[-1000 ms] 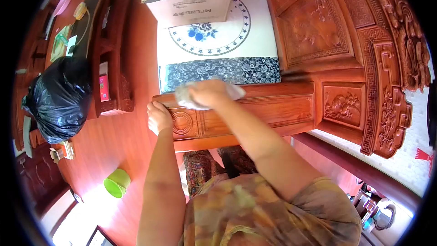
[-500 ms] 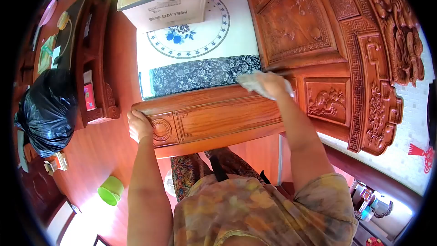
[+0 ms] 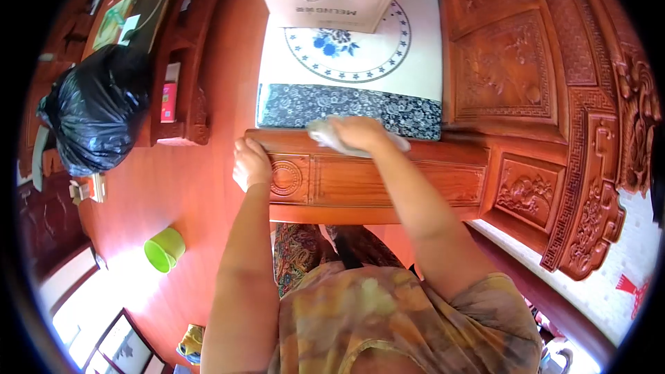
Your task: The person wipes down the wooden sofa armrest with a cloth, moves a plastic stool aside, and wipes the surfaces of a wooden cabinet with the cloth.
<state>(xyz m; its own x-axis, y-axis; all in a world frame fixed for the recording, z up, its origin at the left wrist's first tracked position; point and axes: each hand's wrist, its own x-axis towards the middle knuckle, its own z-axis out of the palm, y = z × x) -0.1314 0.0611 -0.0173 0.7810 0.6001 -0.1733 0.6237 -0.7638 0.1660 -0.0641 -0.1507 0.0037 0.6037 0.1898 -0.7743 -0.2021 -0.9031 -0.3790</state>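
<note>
Right hand (image 3: 359, 133) clutching the cloth (image 3: 323, 136), left hand (image 3: 251, 165) clasping the wooden rail (image 3: 388, 183) at its end, wipe evenly lengthwise.

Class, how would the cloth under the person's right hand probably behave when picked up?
The pale cloth would probably flop and sag, since it bunches loosely around the right hand. It is likely light, being thin at its loose end. Rolling seems unlikely, as it lies low along the wooden rail.

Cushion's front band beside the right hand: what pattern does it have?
The front band has pale flowers on a dark ground, clearest in the head view.
</note>
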